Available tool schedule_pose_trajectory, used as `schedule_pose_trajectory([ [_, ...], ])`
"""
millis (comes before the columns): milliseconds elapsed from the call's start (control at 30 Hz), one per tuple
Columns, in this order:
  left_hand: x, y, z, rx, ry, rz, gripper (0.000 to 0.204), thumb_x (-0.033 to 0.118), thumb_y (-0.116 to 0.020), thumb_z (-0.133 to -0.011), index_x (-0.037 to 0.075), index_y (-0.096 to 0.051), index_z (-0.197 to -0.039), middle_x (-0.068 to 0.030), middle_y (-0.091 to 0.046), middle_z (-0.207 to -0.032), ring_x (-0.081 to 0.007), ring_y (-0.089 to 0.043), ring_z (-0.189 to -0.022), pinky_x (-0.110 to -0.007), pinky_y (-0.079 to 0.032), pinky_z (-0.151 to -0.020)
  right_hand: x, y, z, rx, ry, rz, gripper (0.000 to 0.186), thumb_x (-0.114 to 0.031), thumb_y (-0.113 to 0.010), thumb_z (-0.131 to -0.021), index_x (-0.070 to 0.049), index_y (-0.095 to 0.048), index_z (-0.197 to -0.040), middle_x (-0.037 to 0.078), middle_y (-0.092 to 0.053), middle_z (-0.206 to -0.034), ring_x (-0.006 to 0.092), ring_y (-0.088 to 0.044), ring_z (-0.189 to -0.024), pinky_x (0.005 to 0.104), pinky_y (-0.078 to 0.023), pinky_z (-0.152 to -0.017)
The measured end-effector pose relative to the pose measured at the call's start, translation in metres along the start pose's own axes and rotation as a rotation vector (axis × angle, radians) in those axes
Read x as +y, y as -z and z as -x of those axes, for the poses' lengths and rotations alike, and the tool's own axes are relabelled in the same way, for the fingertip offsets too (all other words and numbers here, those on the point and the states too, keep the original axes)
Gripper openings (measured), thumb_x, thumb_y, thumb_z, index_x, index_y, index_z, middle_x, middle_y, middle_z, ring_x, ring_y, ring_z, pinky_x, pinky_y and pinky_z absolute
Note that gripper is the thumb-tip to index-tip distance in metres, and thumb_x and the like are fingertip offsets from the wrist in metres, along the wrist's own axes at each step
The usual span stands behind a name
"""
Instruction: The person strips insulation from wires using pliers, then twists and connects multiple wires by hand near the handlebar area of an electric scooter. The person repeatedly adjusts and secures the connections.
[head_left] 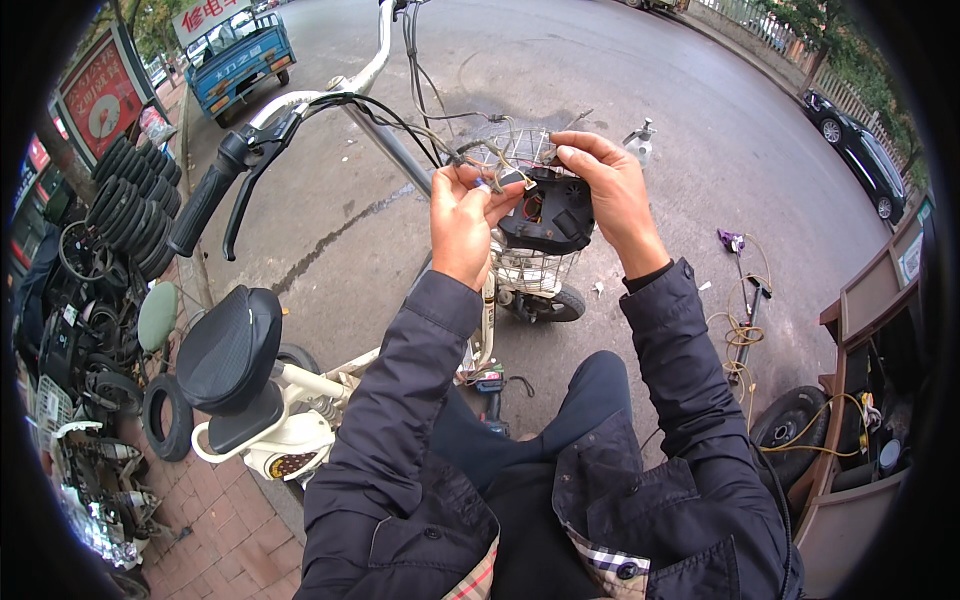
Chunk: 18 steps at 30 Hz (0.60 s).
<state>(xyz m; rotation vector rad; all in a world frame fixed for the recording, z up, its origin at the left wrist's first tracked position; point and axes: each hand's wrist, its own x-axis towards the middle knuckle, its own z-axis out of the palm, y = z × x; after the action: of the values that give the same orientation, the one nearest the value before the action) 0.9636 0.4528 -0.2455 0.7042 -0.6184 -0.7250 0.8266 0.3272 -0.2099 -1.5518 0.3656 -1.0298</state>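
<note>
My left hand (464, 222) is closed in a pinch on thin wires (498, 178) at the front of a white electric bike. A small white connector (530, 185) shows at the wires' end beside those fingertips. My right hand (612, 195) is closed, thumb and forefinger together. What lies between them is too small to make out. Below and between both hands sits a black plastic housing (575, 218) with an opening and coloured wires inside. A wire basket (535, 268) is around and beneath it. Black cables run from the handlebar (372, 72) toward my left hand.
The bike's black seat (230, 345) is at left, beside a black handgrip (205, 205). A cordless power tool (490, 385) lies below the bike's front. At right are a pump (745, 330) with a yellow hose, a tyre (790, 425) and a brown cabinet (850, 375). Stacked tyres (135, 205) stand far left.
</note>
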Motion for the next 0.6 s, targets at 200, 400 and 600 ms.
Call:
schedule_pose_trajectory([
  [200,0.001,0.002,0.003,0.016,0.003,-0.042,0.021,-0.004,-0.038,-0.097,0.003,-0.041,-0.117,-0.0122,-0.052,-0.115,-0.0283,-0.067,-0.101,-0.043,-0.057,-0.091,-0.007,-0.002,0.007,-0.054,-0.045,0.013,0.025,-0.013,-0.067,-0.096,0.001,-0.072,-0.116,0.006,-0.073,-0.101,0.0100,-0.067,-0.092,0.0240,-0.053,-0.083],
  [400,0.003,0.000,0.010,0.025,-0.011,-0.072,0.023,0.000,-0.047,-0.098,0.002,-0.044,-0.120,-0.0114,-0.052,-0.118,-0.0255,-0.065,-0.102,-0.039,-0.057,-0.087,-0.006,-0.005,0.010,-0.061,-0.014,-0.001,0.029,-0.012,-0.068,-0.096,0.001,-0.069,-0.122,0.009,-0.074,-0.104,0.0107,-0.067,-0.095,0.0249,-0.054,-0.085],
  [600,0.003,-0.003,0.025,0.098,-0.089,-0.353,0.028,0.007,-0.066,-0.091,0.001,-0.050,-0.112,-0.0091,-0.048,-0.115,-0.0147,-0.060,-0.086,-0.030,-0.054,-0.078,-0.007,-0.007,0.015,-0.036,0.133,0.132,0.050,-0.005,-0.068,-0.095,0.001,-0.051,-0.141,0.010,-0.074,-0.107,0.0120,-0.067,-0.101,0.0259,-0.053,-0.090],
])
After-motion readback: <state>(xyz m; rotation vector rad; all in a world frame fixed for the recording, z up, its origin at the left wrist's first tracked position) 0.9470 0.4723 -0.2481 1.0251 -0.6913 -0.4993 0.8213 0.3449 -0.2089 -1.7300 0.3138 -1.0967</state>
